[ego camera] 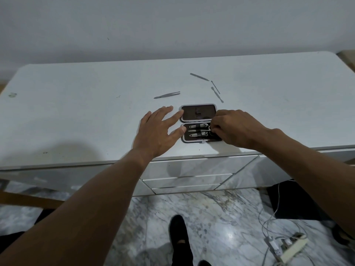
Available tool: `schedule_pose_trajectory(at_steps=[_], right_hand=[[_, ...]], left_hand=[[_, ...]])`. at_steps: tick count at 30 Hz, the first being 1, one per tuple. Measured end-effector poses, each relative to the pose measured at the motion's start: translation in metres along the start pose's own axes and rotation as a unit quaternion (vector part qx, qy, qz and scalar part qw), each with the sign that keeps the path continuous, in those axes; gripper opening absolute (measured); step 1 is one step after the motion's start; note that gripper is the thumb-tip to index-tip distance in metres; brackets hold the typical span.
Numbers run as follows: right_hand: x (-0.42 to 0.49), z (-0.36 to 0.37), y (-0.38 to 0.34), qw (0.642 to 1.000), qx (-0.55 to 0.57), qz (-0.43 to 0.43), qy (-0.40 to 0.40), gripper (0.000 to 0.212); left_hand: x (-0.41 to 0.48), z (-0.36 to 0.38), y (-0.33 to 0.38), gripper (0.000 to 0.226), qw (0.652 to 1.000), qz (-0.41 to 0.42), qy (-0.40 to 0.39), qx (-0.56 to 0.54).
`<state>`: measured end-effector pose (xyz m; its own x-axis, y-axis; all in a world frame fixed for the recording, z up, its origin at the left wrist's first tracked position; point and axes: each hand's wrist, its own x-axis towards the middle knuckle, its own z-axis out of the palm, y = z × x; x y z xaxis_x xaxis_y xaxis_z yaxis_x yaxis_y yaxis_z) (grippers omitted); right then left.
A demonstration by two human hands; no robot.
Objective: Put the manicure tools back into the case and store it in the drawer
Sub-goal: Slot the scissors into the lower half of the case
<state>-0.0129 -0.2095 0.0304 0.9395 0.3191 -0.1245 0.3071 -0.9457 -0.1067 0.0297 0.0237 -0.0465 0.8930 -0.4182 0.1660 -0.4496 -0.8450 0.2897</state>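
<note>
4 loose slim grey metal manicure tools lie on the white glossy desk (76, 116), all on its far side beyond the case. The grey pointed tweezers (166, 95) lie to the left, well apart from the other 3. The flat grey file-like tool (199, 77) lies farthest away. Just right of it and nearer, the 2 thin grey pusher sticks (216, 91) lie close together, slanting toward the case's right corner.

The small dark rectangular manicure case with a pale rim (198, 114) lies open and flat near the desk's front edge, its lid half far and its tool half near. In the near half, 2 silver nail clippers (197, 134) sit under dark straps with a thin silver tool between them.

The left grip (156, 129) is spread wide and holds nothing. Its index fingertip touches the left edge of the lid and its thumb tip touches the left edge of the near half.

The right grip (236, 127) covers the right end of the near half with its fingers curled down tightly. A small silver loop shows at the fingertips, but I cannot tell whether they have hold of it.

Below the desk's front edge, 3 white drawer fronts (184, 169) are shut. A black shoe (178, 233) stands on the grey marble floor (221, 217), and a white power strip with cables (292, 248) lies to the right.
</note>
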Motion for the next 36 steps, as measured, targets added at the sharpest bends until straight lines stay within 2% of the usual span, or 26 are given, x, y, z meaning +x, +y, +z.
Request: schedule_pose_trajectory(at_steps=[13,16,21,26,30,36], right_hand=[[0.004,-0.005,0.003,0.999,0.044,0.01,-0.021,0.019],[0.011,-0.015,0.006,0.998,0.053,0.016,-0.004,0.018],[0.045,-0.035,0.005,0.998,0.062,0.021,0.02,0.018],[0.109,-0.041,-0.012,0.998,0.05,-0.01,0.024,0.018],[0.159,-0.032,-0.03,0.999,0.019,-0.044,-0.009,0.02],[0.19,-0.022,-0.04,0.997,0.007,-0.049,-0.062,0.017]], left_hand=[[0.0,0.0,0.0,0.055,1.0,-0.002,-0.013,0.001],[-0.001,0.0,0.001,0.057,1.0,-0.002,-0.017,-0.001],[-0.001,-0.003,0.002,0.056,1.0,-0.003,-0.02,-0.006],[-0.001,-0.006,0.005,0.052,1.0,0.003,-0.014,-0.008],[0.001,-0.009,0.005,0.052,1.0,-0.006,-0.025,-0.003],[0.001,-0.013,0.009,0.05,0.999,-0.014,-0.024,-0.016]])
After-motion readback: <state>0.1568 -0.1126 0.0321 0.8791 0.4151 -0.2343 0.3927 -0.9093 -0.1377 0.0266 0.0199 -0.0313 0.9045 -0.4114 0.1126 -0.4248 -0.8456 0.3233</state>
